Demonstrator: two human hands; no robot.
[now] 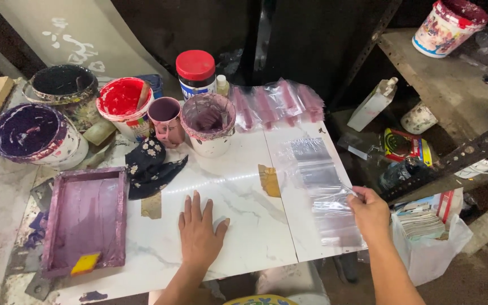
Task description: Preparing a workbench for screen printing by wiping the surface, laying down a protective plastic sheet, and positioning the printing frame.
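At the far left of the worktop (238, 192) stand two paint pots, one with dark violet paint (26, 133) and behind it a blackish one (63, 85). In front of them lies a flat purple-stained tray (86, 217) with a small yellow scraper (86, 263) at its near edge. Next comes a bucket of red paint (122, 104) with a stick standing in it, a mauve mug (166, 118), and a white tub smeared with mauve paint (208, 121); a red-lidded jar (195, 72) stands behind these, and a dark flowered cloth (151, 166) lies in front.

The left hand (199, 234) rests flat on the white marbled surface, fingers spread, holding nothing. To its right, a strip of clear plastic bags (323, 186) runs away from the person, its long axis roughly front to back (slightly slanted), ending near a fanned pile of pink-topped bags (278, 104). The right hand (371, 212) is at the strip's right edge, near its close end, thumb and forefinger pinching the film; it is much the nearer hand to the bags, the left lying well apart from them.

Off the worktop to the right, a white bag of printed cards (425, 226) sits below, and a red-stained bucket (447, 25) stands on a shelf.
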